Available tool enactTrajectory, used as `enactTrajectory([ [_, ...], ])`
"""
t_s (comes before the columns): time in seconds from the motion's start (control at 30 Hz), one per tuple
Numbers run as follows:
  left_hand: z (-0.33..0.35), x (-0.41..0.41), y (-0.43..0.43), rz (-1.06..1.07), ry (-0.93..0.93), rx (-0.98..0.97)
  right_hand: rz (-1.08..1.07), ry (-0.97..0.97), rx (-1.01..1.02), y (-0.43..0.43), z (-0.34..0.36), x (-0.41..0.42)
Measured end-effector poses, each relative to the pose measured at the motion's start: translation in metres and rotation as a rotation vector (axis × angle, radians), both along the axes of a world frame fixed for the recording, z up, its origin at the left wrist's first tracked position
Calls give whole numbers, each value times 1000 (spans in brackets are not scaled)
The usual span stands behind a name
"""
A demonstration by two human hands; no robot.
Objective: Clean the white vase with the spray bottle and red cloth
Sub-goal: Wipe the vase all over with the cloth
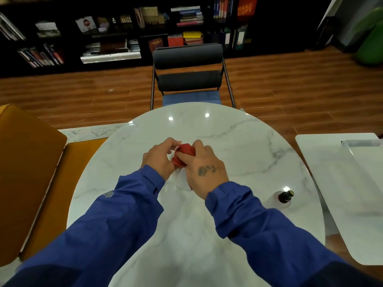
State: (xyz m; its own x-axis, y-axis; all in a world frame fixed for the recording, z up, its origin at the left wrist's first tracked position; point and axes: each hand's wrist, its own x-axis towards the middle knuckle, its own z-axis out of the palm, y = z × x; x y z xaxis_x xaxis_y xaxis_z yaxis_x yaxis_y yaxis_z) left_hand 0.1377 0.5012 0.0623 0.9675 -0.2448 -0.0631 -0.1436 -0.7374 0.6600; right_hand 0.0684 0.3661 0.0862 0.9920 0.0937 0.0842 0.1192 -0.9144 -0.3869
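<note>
The white vase point(180, 180) stands in the middle of the round marble table point(238, 146), mostly hidden behind my two hands. My left hand point(159, 155) grips the vase near its top from the left side. My right hand point(202, 168) presses the bunched red cloth point(183, 155) against the vase's upper part. The spray bottle point(284, 198), clear with a dark cap, stands on the table to the right of my right forearm, apart from both hands.
A dark chair point(188, 71) with a blue seat stands at the table's far edge. An orange-brown seat point(29, 172) lies at the left. A white side table point(342, 183) with a clear tray point(364, 148) sits at the right. Bookshelves line the back wall.
</note>
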Motion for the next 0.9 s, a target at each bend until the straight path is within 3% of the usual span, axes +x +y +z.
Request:
enactTrajectory([
  [0.27, 2, 1, 0, -9, 22, 16, -70, 36, -199, -14, 3, 2],
  [0.6, 2, 0, -1, 29, 25, -15, -104, 148, -16, 18, 10, 4],
  [0.9, 7, -1, -2, 16, 39, 43, -45, 221, -280, -5, 23, 4],
])
